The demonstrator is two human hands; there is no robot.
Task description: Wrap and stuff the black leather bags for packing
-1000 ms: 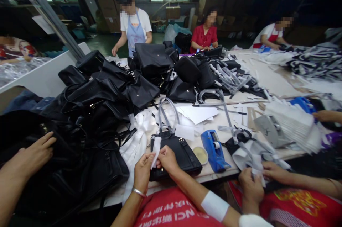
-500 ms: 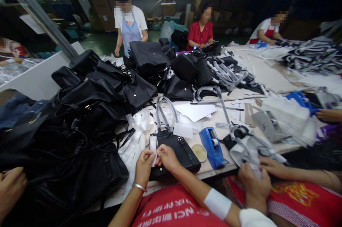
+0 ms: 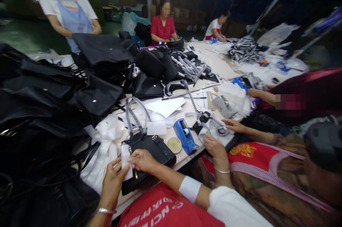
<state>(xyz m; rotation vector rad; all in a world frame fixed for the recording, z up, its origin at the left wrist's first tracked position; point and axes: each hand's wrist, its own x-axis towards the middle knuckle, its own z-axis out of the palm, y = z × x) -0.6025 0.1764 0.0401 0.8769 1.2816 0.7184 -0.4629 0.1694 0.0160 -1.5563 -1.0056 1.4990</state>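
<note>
A black handbag [image 3: 157, 152] lies on the table before me, its two handles [image 3: 130, 115] wrapped in clear plastic and standing up behind it. Over its left end is a white strip [image 3: 126, 156] of paper or thin foam; I cannot tell which. My left hand [image 3: 113, 179] pinches the strip's left edge between thumb and fingers. From the other side, my right hand [image 3: 143, 160] grips its right edge with the fingertips. A brass-coloured zip [image 3: 135, 173] shows on the bag just below my right fingers.
Right of the bag are a roll of tape [image 3: 174, 145] and a blue tape dispenser [image 3: 185, 136]. Black bags [image 3: 53, 88] are heaped at left. White wrapping [image 3: 103, 148] lies beside the handbag. At right a co-worker's hands [image 3: 216, 147] handle a wrapped item; more people work across the table.
The view has swung to the right, so everything sits further left. Both hands stay on the white strip, which now shows more of its face. The co-worker at back left has bent over the bags.
</note>
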